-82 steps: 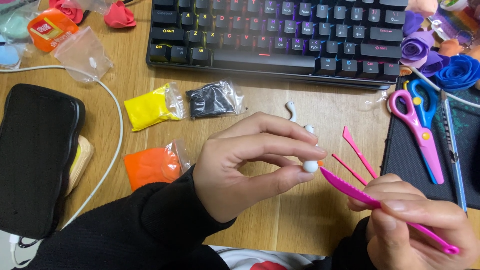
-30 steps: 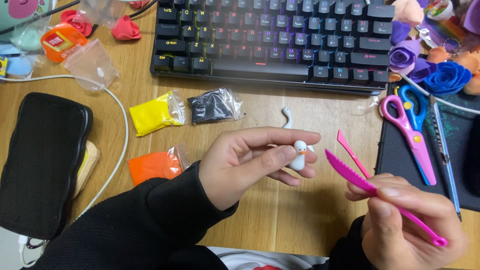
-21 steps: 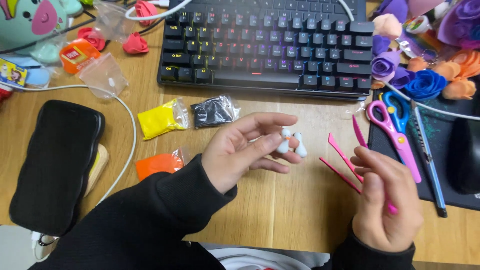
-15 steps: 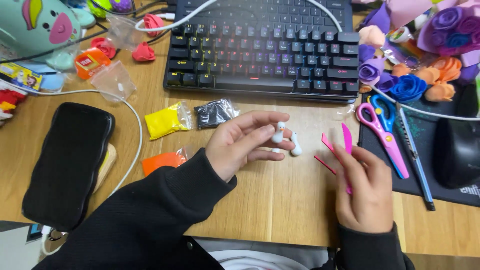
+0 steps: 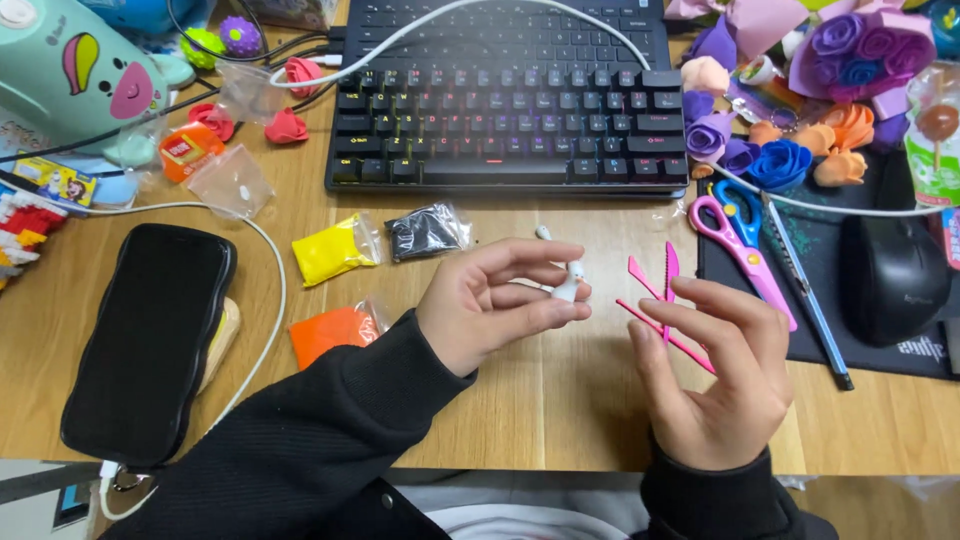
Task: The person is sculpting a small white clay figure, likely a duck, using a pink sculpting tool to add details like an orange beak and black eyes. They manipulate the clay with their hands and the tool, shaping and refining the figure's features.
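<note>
Nearest, the left hand (image 5: pixel 490 305) was up over the wooden table (image 5: pixel 560 410), its grip pinched on a small white clay piece (image 5: pixel 570 285) between thumb and fingertips, while the right hand (image 5: pixel 715 385) hovered just beside it, fingers spread and released, holding nothing. The clay piece looked light, soft and easily dented, so it seemed best taken gently by its thicker lower end rather than squeezed at the thin tip. Just beyond the right hand's fingers lay 3 pink plastic modelling tools (image 5: pixel 665 285), thin and stiff. Left of the hands sat 3 small clay packets: 1 orange packet (image 5: pixel 330 330), 1 yellow packet (image 5: pixel 330 250) and 1 black packet (image 5: pixel 425 230). A black case (image 5: pixel 150 340) rested at the left edge. Farther right were 1 pair of pink and blue scissors (image 5: pixel 740 250) and 1 black mouse (image 5: pixel 885 270) on a dark mat. Farthest back stood 1 black keyboard (image 5: pixel 510 120) and a heap of clay roses (image 5: pixel 790 130).
</note>
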